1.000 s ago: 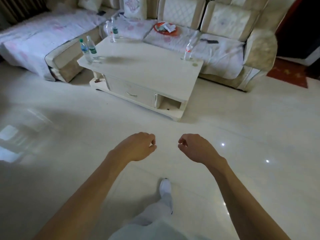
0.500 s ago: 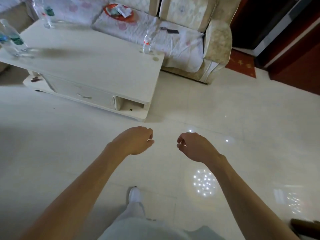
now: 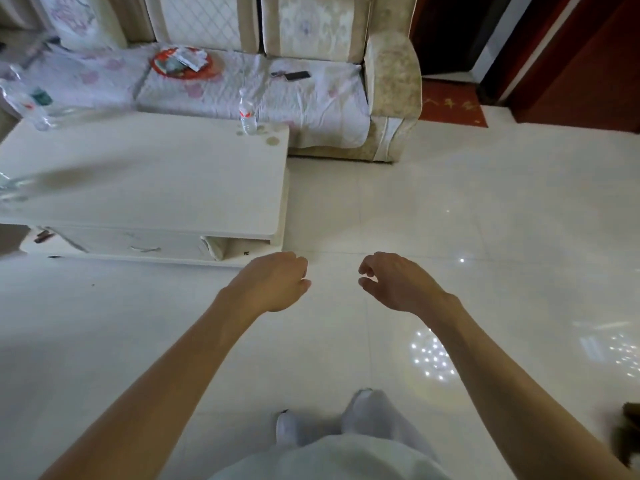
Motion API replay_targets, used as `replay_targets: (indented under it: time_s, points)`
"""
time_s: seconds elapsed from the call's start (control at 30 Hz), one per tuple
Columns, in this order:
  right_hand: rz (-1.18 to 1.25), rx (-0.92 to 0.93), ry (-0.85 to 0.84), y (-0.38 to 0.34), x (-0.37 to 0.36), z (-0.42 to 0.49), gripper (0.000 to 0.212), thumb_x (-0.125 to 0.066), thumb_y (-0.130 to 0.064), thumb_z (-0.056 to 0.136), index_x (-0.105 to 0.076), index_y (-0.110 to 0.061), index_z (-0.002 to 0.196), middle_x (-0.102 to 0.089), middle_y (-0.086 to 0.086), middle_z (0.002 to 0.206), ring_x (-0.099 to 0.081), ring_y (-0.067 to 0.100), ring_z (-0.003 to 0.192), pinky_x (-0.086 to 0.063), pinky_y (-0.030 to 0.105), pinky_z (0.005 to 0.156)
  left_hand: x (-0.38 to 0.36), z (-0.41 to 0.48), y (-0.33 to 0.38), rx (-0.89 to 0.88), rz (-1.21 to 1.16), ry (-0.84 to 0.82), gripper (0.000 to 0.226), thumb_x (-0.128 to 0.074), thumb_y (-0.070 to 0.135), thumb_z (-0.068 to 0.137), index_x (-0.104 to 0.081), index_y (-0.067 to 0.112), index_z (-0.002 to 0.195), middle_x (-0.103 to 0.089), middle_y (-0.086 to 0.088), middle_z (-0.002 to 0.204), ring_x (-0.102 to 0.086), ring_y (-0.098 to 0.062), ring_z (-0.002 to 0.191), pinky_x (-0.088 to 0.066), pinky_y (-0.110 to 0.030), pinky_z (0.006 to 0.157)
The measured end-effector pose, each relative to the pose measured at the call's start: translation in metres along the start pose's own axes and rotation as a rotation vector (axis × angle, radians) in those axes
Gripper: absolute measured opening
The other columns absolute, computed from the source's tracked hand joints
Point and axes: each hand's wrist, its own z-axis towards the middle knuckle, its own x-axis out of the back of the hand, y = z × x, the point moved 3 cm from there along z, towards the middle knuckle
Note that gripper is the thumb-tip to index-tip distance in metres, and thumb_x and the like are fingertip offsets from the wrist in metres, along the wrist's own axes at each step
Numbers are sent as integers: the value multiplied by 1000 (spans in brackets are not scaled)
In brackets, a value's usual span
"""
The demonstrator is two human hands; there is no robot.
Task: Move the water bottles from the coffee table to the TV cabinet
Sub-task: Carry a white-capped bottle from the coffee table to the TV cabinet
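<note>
The white coffee table (image 3: pixel 145 188) fills the upper left. A small clear water bottle with a red label (image 3: pixel 248 114) stands upright at its far right corner. Two more bottles (image 3: pixel 29 103) stand blurred at the far left corner, and the base of another (image 3: pixel 8 187) shows at the left edge. My left hand (image 3: pixel 277 284) and my right hand (image 3: pixel 394 284) hang over the floor in front of the table, fingers loosely curled, holding nothing. Both hands are well short of any bottle. No TV cabinet is in view.
A cream sofa (image 3: pixel 391 84) with a quilted cover runs behind the table, carrying a red plate with packets (image 3: pixel 180 64) and a dark remote (image 3: pixel 294 75). A red doormat (image 3: pixel 450 103) and dark doorway lie at upper right. Glossy white tiles cover the floor.
The view has swung and moved closer to the table's right end; the bottles shifted left in frame. Both hands stay held out in front, and the right fingers have loosened slightly.
</note>
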Motion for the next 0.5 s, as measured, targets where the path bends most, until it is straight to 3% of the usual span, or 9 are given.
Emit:
replay_targets:
  time_s: [0.5]
  points:
    - [1, 234, 109, 125, 117, 121, 31, -49, -36, 97, -57, -18, 121, -62, -1, 117, -58, 18, 107, -47, 32, 85, 102, 160, 72, 176, 27, 106, 34, -38, 34, 100, -56, 12, 117, -61, -6, 115, -60, -23, 98, -50, -39, 87]
